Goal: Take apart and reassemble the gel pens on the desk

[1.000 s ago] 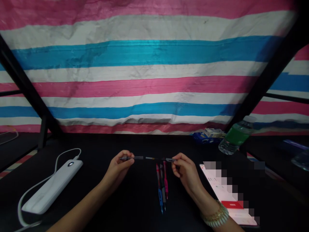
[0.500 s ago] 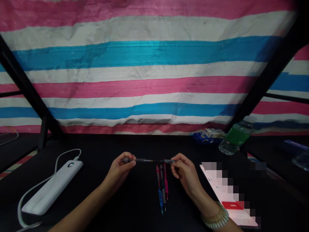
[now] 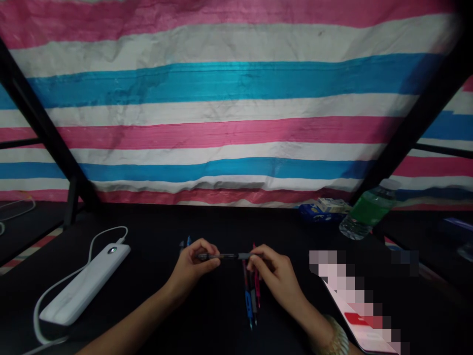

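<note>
Striped sheeting (image 3: 236,111) backs the black counter (image 3: 148,227), and from my distant seat I'm watching the pen (image 3: 227,256), level above mid-counter. Left fingers (image 3: 210,266) pinch one end, nearly closed; right fingers (image 3: 266,252) pinch the grey grip just as tightly. Holding both ends seems to line it up straight. Three pens (image 3: 249,303) lie alongside one another nearby, presumably for easy reach.

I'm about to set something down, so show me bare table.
Bare table: between power bank and left hand; between left forearm and pens; along the sheet, left of the packs. Crowded: around the right hand, by the pens; far right, with packs and bottle.
</note>
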The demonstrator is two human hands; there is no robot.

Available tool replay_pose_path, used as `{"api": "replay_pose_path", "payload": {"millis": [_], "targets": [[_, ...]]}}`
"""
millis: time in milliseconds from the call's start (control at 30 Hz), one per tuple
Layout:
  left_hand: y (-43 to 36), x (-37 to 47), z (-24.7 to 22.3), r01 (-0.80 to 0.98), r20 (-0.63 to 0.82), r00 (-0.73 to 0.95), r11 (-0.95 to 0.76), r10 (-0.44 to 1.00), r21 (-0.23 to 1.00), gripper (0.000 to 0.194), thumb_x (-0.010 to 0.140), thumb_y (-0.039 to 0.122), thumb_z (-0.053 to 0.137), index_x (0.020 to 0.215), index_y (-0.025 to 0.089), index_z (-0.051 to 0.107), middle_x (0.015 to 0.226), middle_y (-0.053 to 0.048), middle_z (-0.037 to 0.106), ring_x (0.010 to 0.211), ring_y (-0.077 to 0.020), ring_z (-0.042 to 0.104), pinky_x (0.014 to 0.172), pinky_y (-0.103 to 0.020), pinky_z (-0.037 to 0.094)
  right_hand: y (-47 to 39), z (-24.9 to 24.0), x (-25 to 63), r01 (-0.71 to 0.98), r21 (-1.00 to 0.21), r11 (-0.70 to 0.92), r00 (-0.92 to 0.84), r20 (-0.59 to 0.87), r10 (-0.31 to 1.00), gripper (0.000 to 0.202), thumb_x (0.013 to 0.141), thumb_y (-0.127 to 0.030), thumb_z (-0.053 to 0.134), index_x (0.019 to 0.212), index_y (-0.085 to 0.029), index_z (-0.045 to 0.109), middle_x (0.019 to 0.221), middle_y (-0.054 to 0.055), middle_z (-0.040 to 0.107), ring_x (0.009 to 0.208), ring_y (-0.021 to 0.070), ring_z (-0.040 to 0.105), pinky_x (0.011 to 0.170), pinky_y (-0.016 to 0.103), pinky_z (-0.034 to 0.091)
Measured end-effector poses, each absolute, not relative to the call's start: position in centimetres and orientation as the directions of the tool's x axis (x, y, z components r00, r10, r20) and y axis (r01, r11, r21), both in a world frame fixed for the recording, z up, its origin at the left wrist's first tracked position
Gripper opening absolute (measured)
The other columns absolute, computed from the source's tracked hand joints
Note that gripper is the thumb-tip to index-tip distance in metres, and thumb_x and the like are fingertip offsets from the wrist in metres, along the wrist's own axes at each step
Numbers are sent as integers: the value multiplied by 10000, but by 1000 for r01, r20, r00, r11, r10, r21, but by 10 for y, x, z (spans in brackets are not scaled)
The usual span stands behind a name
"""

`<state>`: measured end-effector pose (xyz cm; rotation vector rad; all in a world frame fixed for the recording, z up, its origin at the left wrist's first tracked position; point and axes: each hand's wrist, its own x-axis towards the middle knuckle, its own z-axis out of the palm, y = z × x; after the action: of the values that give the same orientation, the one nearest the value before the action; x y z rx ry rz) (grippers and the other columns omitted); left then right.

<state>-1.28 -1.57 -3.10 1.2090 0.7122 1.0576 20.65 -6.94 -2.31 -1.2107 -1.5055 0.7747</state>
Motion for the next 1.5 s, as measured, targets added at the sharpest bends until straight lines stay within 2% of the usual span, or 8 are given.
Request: {"api": "replay_pose_path", "payload": {"millis": [200, 333, 400, 567, 700, 867, 1067, 1500], "targets": [[-15, -10, -29, -327, 89, 321, 23, 943, 945, 231, 662, 177, 820, 738, 171, 602, 821, -4, 638, 743, -110, 562, 694, -215, 400, -67, -21, 208, 246, -930, 273, -38, 272, 962, 377, 873, -311, 626, 1233, -248, 533, 828, 25, 700, 702, 181, 647, 534, 241, 444], [-14, -10, -28, -360, 89, 314, 32, 945, 932, 233, 650, 177, 828, 736, 169, 611, 806, -1, 633, 737, -112, 564, 691, -218, 402, -68, -18, 208, 280, -918, 281, 9, 295, 955, 67, 892, -274, 594, 942, -229, 590, 768, 17, 696, 663, 168, 643, 541, 236, 444], [-15, -10, -28, -370, 84, 323, 44, 942, 928, 235, 644, 178, 830, 732, 169, 612, 802, -2, 636, 736, -115, 563, 691, -222, 403, -69, -17, 209, 324, -902, 287, -17, 298, 954, 164, 927, -312, 536, 819, -215, 613, 691, 16, 674, 587, 155, 614, 506, 235, 420], [-14, -10, -31, -386, 81, 310, 48, 947, 921, 230, 644, 181, 833, 741, 176, 625, 808, 2, 643, 736, -110, 567, 694, -219, 402, -70, -17, 211, 351, -882, 316, -26, 328, 944, 201, 875, -293, 624, 1068, -249, 590, 814, 18, 692, 701, 183, 642, 558, 242, 445], [-14, -10, -30, -394, 71, 311, 60, 948, 917, 239, 625, 186, 845, 727, 173, 629, 786, -3, 646, 728, -116, 569, 691, -223, 407, -71, -18, 211, 458, -811, 365, -68, 377, 924, 215, 944, -313, 512, 785, -221, 622, 684, 10, 630, 613, 163, 590, 572, 260, 417], [-16, -10, -27, -388, 68, 301, 57, 951, 920, 240, 620, 184, 849, 724, 170, 633, 775, 2, 646, 714, -107, 563, 683, -216, 405, -72, -17, 211, 535, -745, 399, -98, 415, 905, 99, 910, -308, 582, 979, -239, 603, 803, 19, 637, 651, 171, 582, 594, 269, 410], [-18, -9, -31, -368, 77, 326, 51, 942, 929, 235, 641, 193, 841, 736, 172, 627, 774, 0, 646, 706, -110, 561, 667, -218, 405, -71, -21, 208, 627, -635, 450, -151, 468, 871, 271, 985, -263, 396, 743, -223, 512, 658, 3, 517, 610, 168, 506, 600, 285, 345], [-21, -13, -26, -305, 229, 281, -139, 932, 942, 197, 633, 173, 837, 696, 171, 651, 757, -18, 635, 729, -150, 598, 663, -245, 450, -69, -36, 202, 334, -927, 172, -108, 143, 984, 517, 950, -584, 346, 600, -207, 393, 566, -40, 347, 527, 118, 318, 497, 251, 250]]}}
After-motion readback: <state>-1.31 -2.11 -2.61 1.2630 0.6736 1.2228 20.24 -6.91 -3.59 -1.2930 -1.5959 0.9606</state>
